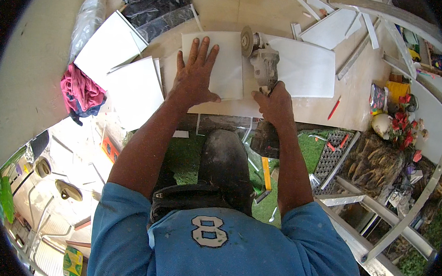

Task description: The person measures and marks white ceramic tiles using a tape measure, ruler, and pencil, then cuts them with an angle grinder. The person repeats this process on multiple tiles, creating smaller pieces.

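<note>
My left hand (197, 80) lies flat with fingers spread on a white panel piece (230, 61), pressing it against the pale wooden tabletop (294, 110). In my right hand (277, 107) is a worn, dusty cordless angle grinder (265, 66), held by its body with the battery end below my wrist. Its cutting disc (246, 41) stands on edge at the line between the left piece and a second white panel piece (308, 67). Whether the disc is spinning, or touches the panel, I cannot tell.
More white panels (132, 88) and a pink and dark cloth (83, 91) lie left, black plastic (156, 2) behind. White offcuts (333, 30) and a red pencil (334, 108) are right. A metal ladder (345, 200) stands lower right, near red flowers (401, 122).
</note>
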Tool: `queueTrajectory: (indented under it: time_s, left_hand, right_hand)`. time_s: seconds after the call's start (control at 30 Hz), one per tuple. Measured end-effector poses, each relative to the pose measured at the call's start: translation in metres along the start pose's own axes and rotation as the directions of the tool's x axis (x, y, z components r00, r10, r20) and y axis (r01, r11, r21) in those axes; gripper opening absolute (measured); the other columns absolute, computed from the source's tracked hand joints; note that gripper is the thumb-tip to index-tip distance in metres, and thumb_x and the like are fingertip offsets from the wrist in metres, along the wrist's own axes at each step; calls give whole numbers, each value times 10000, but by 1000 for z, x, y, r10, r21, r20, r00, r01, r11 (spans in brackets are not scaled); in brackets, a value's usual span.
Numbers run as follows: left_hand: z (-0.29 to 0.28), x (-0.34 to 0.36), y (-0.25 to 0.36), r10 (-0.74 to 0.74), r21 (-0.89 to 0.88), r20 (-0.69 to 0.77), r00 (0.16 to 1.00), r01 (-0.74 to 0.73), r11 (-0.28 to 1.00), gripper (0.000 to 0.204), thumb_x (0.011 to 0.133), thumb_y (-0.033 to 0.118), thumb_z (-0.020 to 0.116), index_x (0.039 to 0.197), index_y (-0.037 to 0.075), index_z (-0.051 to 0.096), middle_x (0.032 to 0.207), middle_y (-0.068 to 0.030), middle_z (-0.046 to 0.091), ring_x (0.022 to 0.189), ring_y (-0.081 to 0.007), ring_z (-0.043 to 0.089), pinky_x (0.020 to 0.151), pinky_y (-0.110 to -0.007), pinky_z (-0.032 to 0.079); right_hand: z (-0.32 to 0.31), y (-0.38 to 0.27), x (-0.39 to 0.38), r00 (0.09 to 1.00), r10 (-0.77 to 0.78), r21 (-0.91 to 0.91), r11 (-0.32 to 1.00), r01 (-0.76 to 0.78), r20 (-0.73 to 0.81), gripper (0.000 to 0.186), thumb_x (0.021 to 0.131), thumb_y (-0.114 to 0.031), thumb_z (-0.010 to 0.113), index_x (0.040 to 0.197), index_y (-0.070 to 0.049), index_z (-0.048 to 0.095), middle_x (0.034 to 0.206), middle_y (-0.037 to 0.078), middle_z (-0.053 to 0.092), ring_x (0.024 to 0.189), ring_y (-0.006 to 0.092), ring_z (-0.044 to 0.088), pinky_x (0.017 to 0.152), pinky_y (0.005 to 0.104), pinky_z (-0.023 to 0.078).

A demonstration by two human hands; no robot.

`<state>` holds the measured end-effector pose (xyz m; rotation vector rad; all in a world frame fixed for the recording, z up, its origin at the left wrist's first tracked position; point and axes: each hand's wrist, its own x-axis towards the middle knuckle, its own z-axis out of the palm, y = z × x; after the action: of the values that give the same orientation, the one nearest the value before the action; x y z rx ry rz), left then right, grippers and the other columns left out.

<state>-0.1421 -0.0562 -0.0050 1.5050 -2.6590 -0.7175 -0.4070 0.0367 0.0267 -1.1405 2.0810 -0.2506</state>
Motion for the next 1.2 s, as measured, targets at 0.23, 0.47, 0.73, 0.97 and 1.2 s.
queueTrajectory:
  time_s: [0.23,0.47,0.73,0.97,1.2]
  left_hand:
    - [1,0,-1,3,7,11,1000,-4,1000,1625,511,561,1065,1788,160,145,1868,-190,19,1716,-457,28,1276,-805,197]
    - [-2,-1,-1,-2,-18,14,1000,2,1000,1598,533,561,1064,1784,145,160,1863,-206,24,1713,-464,27,1288,-791,189]
    - [11,-25,-6,-326,-340,-375,868,199,919,1302,678,447,1032,1704,56,331,1727,-326,272,1585,-528,307,1249,-649,369]
    - [29,-40,0,-753,-927,9,658,287,240,626,913,142,857,1453,-46,601,1069,-192,789,938,-291,763,862,-389,605]
    - [61,-69,-67,-809,-998,-49,585,10,68,407,1028,151,781,1412,31,717,1018,-39,747,869,-110,637,763,-308,542]
  right_hand:
    - [1,-5,8,1000,8,-7,1000,-8,3,710,860,-416,878,1183,117,539,1088,382,732,1082,558,730,945,589,593]
    - [-7,-17,8,996,65,89,994,-69,54,676,859,-414,908,1147,105,584,915,293,752,748,392,786,715,491,639]
    - [-38,-18,-33,987,28,653,747,-124,156,384,970,-320,867,1169,-60,667,809,14,646,607,130,617,540,321,523]
    - [-35,1,-68,987,68,649,747,-146,143,381,991,-334,845,1149,-52,645,798,24,650,610,167,644,532,340,519]
    - [-25,-1,-93,983,22,668,731,-141,184,373,1006,-339,807,1157,-47,631,796,35,648,604,174,653,526,346,537]
